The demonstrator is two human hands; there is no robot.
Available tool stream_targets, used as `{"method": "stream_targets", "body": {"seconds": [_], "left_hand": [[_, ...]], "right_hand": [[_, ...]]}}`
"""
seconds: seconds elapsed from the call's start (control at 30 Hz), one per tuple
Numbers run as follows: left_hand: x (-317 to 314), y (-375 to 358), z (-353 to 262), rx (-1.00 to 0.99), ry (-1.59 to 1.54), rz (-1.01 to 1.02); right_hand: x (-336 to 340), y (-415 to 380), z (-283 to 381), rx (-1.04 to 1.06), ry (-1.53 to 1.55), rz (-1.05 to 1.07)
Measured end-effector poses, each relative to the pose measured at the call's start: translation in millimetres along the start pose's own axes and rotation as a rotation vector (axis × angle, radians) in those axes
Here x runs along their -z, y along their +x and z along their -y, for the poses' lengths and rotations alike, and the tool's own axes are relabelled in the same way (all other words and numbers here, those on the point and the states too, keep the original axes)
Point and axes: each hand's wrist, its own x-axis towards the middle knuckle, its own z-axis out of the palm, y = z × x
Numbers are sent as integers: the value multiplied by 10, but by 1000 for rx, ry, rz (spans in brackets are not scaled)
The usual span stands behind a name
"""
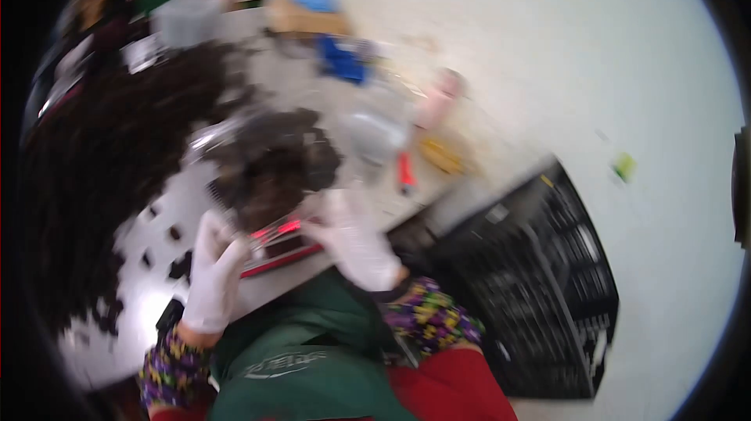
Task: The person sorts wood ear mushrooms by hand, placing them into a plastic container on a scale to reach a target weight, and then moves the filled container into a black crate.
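Both gloved hands pinch a clear tray with red edging [275, 235]: left hand [213, 272] clamps its near-left end, right hand [353, 240] grips the right. Just beyond sits a dark soil heap [270, 167], then blurry containers [375, 128].

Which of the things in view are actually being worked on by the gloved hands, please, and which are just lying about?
In hand:
left hand
right hand
red-edged clear item held between them, too blurred to identify
dark soil pile

Lying about:
black crates
blue item
cardboard box
grey tub
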Motion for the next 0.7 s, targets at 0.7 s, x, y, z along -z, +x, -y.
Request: {"method": "stream_targets", "body": {"seconds": [0.7], "left_hand": [[117,18,173,155,437,119]], "right_hand": [[3489,-5060,-2156,-1102,-434,-212]]}}
